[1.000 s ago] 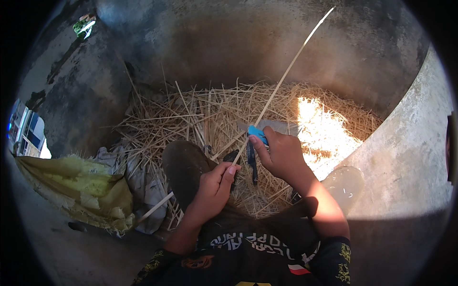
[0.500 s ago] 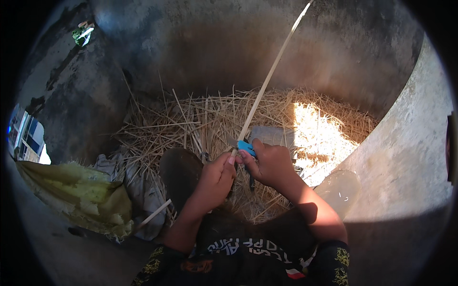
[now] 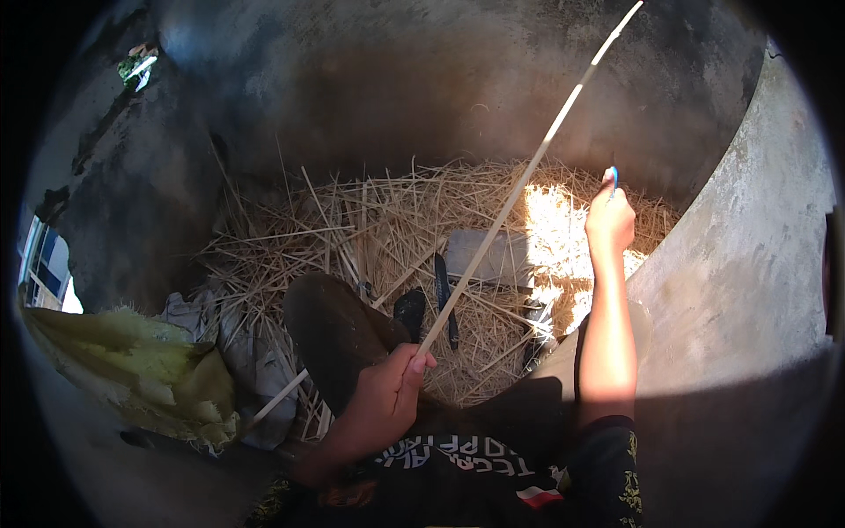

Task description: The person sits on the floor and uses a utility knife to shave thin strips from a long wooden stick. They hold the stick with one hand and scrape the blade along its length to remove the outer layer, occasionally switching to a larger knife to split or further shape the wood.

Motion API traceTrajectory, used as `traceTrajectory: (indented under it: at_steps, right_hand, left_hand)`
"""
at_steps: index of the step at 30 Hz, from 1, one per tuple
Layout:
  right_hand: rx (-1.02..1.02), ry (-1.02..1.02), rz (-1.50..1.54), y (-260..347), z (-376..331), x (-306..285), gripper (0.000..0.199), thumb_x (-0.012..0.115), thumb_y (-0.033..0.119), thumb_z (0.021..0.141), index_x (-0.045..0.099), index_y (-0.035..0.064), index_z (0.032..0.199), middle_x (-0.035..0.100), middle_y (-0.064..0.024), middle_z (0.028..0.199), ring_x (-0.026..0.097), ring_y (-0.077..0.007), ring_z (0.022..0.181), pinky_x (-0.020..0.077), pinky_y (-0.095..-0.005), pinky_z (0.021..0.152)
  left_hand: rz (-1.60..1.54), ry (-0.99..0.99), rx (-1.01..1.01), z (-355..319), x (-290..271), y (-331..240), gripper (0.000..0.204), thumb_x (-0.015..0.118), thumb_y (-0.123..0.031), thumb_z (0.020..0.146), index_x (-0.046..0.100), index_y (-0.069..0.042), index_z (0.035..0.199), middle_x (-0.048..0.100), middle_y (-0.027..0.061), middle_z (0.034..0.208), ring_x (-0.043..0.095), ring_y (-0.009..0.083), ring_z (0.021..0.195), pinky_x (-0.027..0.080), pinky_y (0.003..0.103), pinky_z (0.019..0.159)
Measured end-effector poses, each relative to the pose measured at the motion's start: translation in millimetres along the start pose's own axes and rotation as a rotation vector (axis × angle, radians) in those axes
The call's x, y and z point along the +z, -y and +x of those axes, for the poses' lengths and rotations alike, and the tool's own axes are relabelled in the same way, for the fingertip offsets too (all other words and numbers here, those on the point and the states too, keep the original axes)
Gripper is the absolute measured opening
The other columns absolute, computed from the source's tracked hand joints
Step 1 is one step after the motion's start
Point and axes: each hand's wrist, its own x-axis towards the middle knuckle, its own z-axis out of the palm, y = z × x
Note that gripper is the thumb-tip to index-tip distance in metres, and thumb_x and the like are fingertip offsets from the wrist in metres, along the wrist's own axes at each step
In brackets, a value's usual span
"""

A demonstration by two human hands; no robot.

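My left hand is closed around the lower end of a long, thin, pale strip of wood or bamboo, low in front of my body. The strip slants up and to the right, its far end near the top of the view. Off to the right, my right arm is stretched forward. Its hand grips a small blue-handled knife, with the thumb along the handle. Most of the knife is hidden by the fingers. The knife is apart from the strip.
Pale shavings and thin strips cover the floor ahead. Among them lie a flat grey block and a long dark narrow object. A torn yellow-green sack is at left. Curved concrete walls surround me.
My right hand has moved forward and right with the knife, away from my left hand. My left hand has drawn back and down, pulling the strip toward me, and its far end has swung right.
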Motion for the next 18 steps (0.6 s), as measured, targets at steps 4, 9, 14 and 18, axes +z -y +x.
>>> traceTrajectory:
  at_steps: [4,9,14,18]
  right_hand:
    - [0.132,0.263,0.988,6.2,-10.5,-28.6,0.057,0.044,0.057,0.102,0.052,0.0077,0.075,0.044,0.002,0.055,0.041,-0.0092,0.046,0.0352,-0.0283,0.044]
    - [0.246,1.1,1.661,54.5,-73.6,-78.0,0.052,0.055,0.054,0.099,0.06,0.0026,0.098,0.032,0.0072,0.05,0.029,-0.0032,0.038,0.0216,-0.0199,0.039]
    - [0.172,1.119,1.532,58.8,-82.7,-71.8,0.038,0.068,0.029,0.096,0.059,-0.0014,0.118,0.034,0.0088,0.055,0.029,-0.0023,0.042,0.0228,-0.0211,0.043]
    - [0.235,0.921,1.561,47.2,-68.9,-63.3,0.024,0.07,0.023,0.095,0.065,0.0016,0.104,0.041,0.0088,0.055,0.033,-0.0021,0.042,0.0238,-0.0212,0.042]
  left_hand:
    - [-0.07,0.083,0.005,-11.0,-16.1,32.5,0.026,0.046,-0.02,0.107,0.058,0.001,0.117,0.049,-0.0049,0.068,0.042,0.001,0.057,0.034,0.021,0.052]
    - [-0.218,0.144,0.0,7.7,-3.0,35.7,0.035,0.044,-0.024,0.108,0.053,0.003,0.129,0.049,-0.0052,0.069,0.04,0.0006,0.057,0.034,0.02,0.052]
    - [-0.451,0.241,-0.114,26.3,13.5,40.7,0.035,0.043,-0.025,0.108,0.053,0.001,0.13,0.042,-0.0057,0.068,0.037,0.0021,0.057,0.033,0.02,0.052]
    - [-0.322,0.218,-0.114,32.3,31.4,60.1,0.029,0.044,-0.027,0.108,0.057,-0.003,0.116,0.042,-0.0056,0.067,0.038,0.0029,0.059,0.033,0.021,0.054]
